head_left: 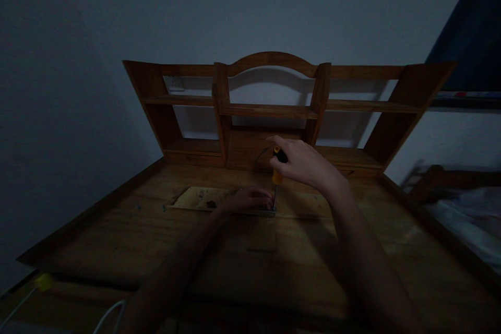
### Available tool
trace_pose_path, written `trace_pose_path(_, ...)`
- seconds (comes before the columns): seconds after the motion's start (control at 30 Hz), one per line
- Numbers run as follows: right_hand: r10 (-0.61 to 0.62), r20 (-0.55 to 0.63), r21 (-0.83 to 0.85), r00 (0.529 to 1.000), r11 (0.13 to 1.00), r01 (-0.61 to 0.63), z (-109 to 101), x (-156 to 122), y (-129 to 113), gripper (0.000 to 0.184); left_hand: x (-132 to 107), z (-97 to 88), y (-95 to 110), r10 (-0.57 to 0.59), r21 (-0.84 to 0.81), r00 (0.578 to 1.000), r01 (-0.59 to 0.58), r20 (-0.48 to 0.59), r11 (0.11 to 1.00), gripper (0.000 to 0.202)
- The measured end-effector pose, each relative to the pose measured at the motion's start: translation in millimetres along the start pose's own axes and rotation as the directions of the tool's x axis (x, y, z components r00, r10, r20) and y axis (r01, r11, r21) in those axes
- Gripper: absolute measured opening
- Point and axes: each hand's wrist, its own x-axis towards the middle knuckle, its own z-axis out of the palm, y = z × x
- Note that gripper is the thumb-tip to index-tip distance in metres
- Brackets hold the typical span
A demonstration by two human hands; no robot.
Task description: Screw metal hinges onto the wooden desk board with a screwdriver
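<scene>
My right hand [303, 163] is closed round the orange and black handle of a screwdriver [277, 173], which stands nearly upright with its tip down at the edge of a rectangular recess [195, 198] in the wooden desk top [274, 266]. My left hand [250, 199] rests on the desk right beside the tip, fingers curled close to the shaft. In the dim light I cannot make out what the fingertips hold.
A wooden shelf hutch [270, 109] with an arched top stands at the back of the desk against a pale wall. A white cable [109, 313] and a yellow bit [44, 282] lie at the lower left. A bed [462, 214] is at the right.
</scene>
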Motion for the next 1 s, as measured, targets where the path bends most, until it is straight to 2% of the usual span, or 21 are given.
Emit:
trace_pose_path(0.37, 0.0, -0.011, 0.022, 1.0, 1.0, 0.001, 2.6, 0.0, -1.0, 0.056, 1.2, 5.2, 6.1, -0.047, -0.016, 0.998, 0.047, -0.035, 0.999, 0.031)
trace_pose_path(0.73, 0.017, 0.004, 0.054, 1.0, 0.998, -0.017, 4.5, -0.4, 2.7, 0.058, 1.6, 1.5, -5.3, -0.002, 0.074, 1.0, 0.003, -0.015, 0.997, 0.033)
trace_pose_path(1.0, 0.045, -0.008, 0.044, 0.999, 0.998, -0.044, 7.0, 2.2, -0.3, 0.056, 2.8, 5.4, -6.1, 0.087, 0.193, 0.996, -0.082, -0.022, 0.978, 0.034)
